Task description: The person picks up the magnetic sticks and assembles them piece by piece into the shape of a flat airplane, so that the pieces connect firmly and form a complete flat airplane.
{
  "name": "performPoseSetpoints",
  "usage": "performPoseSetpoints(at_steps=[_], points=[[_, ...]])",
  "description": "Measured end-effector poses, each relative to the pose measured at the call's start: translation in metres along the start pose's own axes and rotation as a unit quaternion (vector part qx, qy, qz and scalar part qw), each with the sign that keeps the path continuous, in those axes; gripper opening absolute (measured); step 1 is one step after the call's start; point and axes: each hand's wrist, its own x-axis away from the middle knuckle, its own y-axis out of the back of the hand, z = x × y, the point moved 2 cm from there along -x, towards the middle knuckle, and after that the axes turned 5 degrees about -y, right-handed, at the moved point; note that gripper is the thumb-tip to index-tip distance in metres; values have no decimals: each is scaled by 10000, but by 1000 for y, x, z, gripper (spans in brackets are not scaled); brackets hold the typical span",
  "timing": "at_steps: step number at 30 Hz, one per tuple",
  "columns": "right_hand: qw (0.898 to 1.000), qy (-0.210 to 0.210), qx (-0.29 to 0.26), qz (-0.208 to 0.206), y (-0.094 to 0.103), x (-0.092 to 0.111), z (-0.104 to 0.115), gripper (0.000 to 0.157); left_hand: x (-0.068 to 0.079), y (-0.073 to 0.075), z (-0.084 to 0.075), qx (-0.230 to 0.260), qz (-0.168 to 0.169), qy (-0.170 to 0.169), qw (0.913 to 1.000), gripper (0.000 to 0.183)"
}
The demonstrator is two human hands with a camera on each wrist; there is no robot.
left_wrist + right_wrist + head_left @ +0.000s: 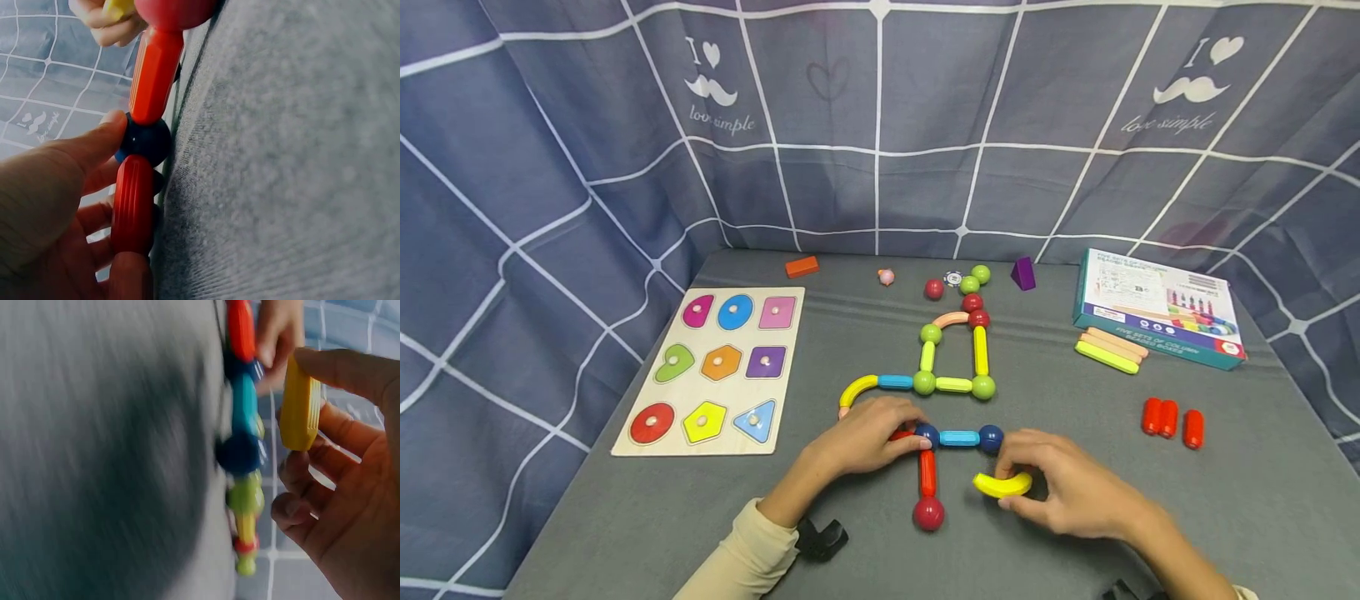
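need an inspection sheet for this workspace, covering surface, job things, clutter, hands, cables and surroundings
Surface: grey tabletop, toys spread across it
Job's things: yellow curved piece, apart from the dark blue ball joined to red rods
Clutter: shape puzzle at left, box at right
Left hand: holds the dark blue ball
Right hand: pinches the yellow curved piece
Cables: nothing seen
Surroundings: grid-patterned curtain behind and at left
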Motion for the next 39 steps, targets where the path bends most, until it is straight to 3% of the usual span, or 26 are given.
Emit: performPoseSetpoints(at_steps=[6,11,29,39], points=[[9976,287,-12,623,-25,-4,11,24,-6,-1,4,-92,-99,121,9998,35],[9948,228,-223,967,-40,-6,14,25,-9,1,8,-138,-79,229,9996,35],[9966,323,80,758,-53,-11,21,29,-10,2,9,-31,-61,346,9994,34],[9915,546,-337,1131,-55,-8,22,20,-10,1,10,-38,-55,330,9994,35]])
